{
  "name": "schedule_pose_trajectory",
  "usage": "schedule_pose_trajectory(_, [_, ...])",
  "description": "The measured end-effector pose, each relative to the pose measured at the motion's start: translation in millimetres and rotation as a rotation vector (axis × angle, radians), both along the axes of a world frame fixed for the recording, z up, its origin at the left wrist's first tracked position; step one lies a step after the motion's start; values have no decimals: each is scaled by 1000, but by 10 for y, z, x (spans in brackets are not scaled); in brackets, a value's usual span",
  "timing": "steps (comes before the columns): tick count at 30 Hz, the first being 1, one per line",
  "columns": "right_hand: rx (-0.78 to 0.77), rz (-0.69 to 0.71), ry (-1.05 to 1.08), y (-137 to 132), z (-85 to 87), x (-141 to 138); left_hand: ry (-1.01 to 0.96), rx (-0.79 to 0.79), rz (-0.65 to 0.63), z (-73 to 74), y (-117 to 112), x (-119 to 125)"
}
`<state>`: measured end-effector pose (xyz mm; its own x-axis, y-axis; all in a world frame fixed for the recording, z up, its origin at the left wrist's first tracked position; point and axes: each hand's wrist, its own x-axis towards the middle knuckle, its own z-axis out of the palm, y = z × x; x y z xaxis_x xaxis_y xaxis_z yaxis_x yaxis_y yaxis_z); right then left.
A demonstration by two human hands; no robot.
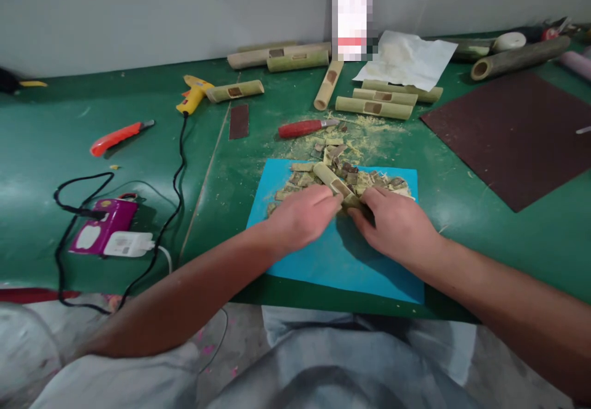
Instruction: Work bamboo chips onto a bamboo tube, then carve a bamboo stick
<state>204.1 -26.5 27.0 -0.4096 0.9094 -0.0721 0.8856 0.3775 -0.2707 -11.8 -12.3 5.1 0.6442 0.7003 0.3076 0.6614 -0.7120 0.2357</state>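
Note:
A short bamboo tube (325,175) with a rectangular opening cut in its side lies at a slant above the blue sheet (314,261). My right hand (399,218) is closed round its near right end. My left hand (307,215) is closed, its fingertips at the edge of the opening; whatever they pinch is hidden from the camera. Bamboo chips (302,179) and sawdust are heaped along the far part of the sheet, behind both hands. Beyond them lies a red-handled knife (302,128).
Several notched bamboo tubes (373,108) lie farther back, near white paper (406,61). To the right is a large dark brown sheet (517,138). On the left are a yellow glue gun (196,93), an orange cutter (117,138) and a purple power strip (106,224) with cords.

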Motion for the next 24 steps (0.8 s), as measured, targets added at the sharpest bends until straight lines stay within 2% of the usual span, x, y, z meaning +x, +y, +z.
schedule_pose_trajectory(5, [-15, 7, -33, -8, 25, -13, 42, 109, 16, 12, -10, 9])
schedule_pose_trajectory(15, [41, 32, -2, -17, -8, -6, 43, 50, -9, 29, 3, 5])
schedule_pose_trajectory(24, [21, 31, -19, -19, 8, -9, 54, 68, 9, 17, -2, -13])
